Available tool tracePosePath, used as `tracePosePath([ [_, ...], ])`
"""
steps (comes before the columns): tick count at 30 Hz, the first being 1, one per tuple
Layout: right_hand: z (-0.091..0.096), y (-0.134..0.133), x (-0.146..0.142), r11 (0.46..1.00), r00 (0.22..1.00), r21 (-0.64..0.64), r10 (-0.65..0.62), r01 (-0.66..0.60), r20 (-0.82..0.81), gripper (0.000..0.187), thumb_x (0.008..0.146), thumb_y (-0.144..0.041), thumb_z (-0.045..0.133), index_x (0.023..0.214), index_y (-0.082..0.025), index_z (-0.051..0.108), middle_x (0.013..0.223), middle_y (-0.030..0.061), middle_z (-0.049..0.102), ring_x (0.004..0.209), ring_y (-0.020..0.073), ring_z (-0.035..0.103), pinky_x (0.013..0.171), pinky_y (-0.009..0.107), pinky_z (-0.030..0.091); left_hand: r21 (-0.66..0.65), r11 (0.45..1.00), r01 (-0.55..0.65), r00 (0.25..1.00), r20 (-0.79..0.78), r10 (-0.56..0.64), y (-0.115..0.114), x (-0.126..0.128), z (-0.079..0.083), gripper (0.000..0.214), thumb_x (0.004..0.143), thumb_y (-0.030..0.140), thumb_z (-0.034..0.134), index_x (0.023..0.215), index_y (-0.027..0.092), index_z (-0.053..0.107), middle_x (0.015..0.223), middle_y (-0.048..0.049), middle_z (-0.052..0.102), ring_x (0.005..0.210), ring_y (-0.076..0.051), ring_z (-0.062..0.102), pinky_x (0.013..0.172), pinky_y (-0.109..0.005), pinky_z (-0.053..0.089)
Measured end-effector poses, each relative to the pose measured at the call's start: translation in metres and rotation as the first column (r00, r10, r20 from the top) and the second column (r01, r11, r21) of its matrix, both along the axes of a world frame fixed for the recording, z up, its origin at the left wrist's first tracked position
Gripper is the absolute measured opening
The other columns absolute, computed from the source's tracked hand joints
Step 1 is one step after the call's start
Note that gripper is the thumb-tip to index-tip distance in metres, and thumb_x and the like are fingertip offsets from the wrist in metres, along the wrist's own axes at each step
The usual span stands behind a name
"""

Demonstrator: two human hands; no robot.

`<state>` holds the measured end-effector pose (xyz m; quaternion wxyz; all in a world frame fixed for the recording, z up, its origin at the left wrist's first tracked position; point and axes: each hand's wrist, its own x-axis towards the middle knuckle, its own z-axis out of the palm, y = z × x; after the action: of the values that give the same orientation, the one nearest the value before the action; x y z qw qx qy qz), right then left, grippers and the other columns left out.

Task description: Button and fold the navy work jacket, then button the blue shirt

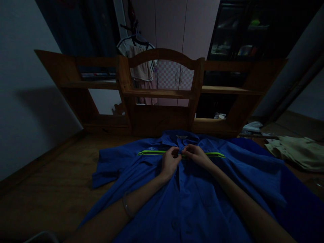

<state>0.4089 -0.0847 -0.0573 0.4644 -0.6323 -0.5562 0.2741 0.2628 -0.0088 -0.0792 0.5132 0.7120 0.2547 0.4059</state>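
Observation:
A blue short-sleeved shirt (157, 199) with yellow-green chest stripes lies face up, its collar (181, 135) pointing away from me. My left hand (171, 162) pinches the front placket at the height of the stripe. Close beside it, on the right, my right hand (196, 153) pinches the other front edge. The fingertips of both hands nearly meet at the shirt's centre line. What lies right between the fingers, perhaps a button, is too small and dark to make out. Below the hands the front edges run down close together.
A wooden shelf unit (159, 98) stands along the far edge of the wooden surface (50, 168). Beneath the shirt's right side lies a darker blue cloth (298, 202). Folded beige cloth (296, 152) is at the far right. Behind the shelf, clothes (140, 64) hang on a rack.

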Motion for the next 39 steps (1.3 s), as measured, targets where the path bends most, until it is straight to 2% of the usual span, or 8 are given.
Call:
tracePosePath([
  [3,0.002,0.001,0.002,0.998,0.994,-0.052,0.024,-0.030,-0.105,0.039,0.076,-0.052,0.064,0.082,-0.013,0.060,0.069,0.0002,0.057,0.056,0.0107,0.051,0.054,0.022,0.039,0.048,0.999,-0.001,1.000,-0.009,0.002,0.000,-0.003,0.004,0.022,0.072,0.010,0.061,0.092,0.017,0.067,0.086,-0.0041,0.068,0.080,-0.017,0.064,0.074,-0.027,0.049],
  [6,0.005,0.001,0.001,0.997,0.991,-0.072,0.015,-0.024,-0.130,0.040,0.073,-0.053,0.067,0.078,-0.013,0.060,0.064,-0.0008,0.055,0.053,0.0103,0.049,0.053,0.023,0.038,0.090,0.996,-0.028,1.000,-0.010,0.029,0.001,-0.005,0.005,0.020,0.072,0.011,0.063,0.089,0.018,0.069,0.089,-0.0046,0.067,0.082,-0.017,0.063,0.076,-0.028,0.049],
  [12,0.012,-0.001,-0.002,0.999,0.988,-0.055,-0.009,0.001,-0.154,0.040,0.076,-0.053,0.063,0.078,-0.013,0.062,0.061,-0.0007,0.056,0.056,0.0112,0.051,0.056,0.023,0.038,0.005,1.000,-0.018,1.000,0.004,0.018,0.005,-0.005,0.001,0.019,0.072,0.013,0.066,0.091,0.016,0.068,0.092,-0.0064,0.066,0.086,-0.018,0.062,0.080,-0.030,0.049],
  [17,0.016,-0.002,-0.004,0.998,0.985,-0.057,-0.021,0.011,-0.172,0.042,0.075,-0.055,0.063,0.077,-0.013,0.063,0.064,0.0004,0.059,0.055,0.0113,0.051,0.055,0.023,0.039,-0.004,1.000,-0.011,1.000,0.008,0.011,0.008,-0.004,0.000,0.015,0.082,0.026,0.060,0.090,0.016,0.067,0.092,-0.0073,0.067,0.088,-0.019,0.062,0.081,-0.030,0.048],
  [22,0.016,-0.002,-0.004,0.998,0.984,-0.062,-0.024,0.014,-0.175,0.040,0.075,-0.053,0.063,0.076,-0.013,0.064,0.059,0.0001,0.058,0.055,0.0119,0.052,0.055,0.023,0.038,-0.016,1.000,0.016,1.000,0.017,-0.016,0.010,-0.003,-0.001,0.015,0.082,0.029,0.060,0.089,0.016,0.066,0.088,-0.0056,0.067,0.085,-0.019,0.063,0.079,-0.029,0.048],
  [30,0.013,-0.001,-0.004,0.998,0.979,-0.058,-0.030,0.019,-0.200,0.040,0.073,-0.054,0.063,0.078,-0.014,0.064,0.068,0.0012,0.061,0.054,0.0114,0.052,0.055,0.023,0.040,-0.060,0.997,0.048,0.998,0.031,-0.046,0.010,-0.003,-0.001,0.010,0.079,0.022,0.063,0.087,0.016,0.065,0.089,-0.0058,0.067,0.087,-0.019,0.064,0.080,-0.029,0.050],
  [39,0.013,-0.001,-0.003,0.997,0.981,-0.060,-0.052,0.041,-0.189,0.035,0.075,-0.050,0.063,0.076,-0.014,0.064,0.064,0.0003,0.059,0.054,0.0112,0.052,0.055,0.023,0.039,-0.091,0.995,0.044,0.999,0.017,-0.043,0.014,-0.002,-0.002,0.017,0.072,0.024,0.070,0.084,0.015,0.065,0.083,-0.0051,0.067,0.080,-0.018,0.063,0.075,-0.029,0.049],
])
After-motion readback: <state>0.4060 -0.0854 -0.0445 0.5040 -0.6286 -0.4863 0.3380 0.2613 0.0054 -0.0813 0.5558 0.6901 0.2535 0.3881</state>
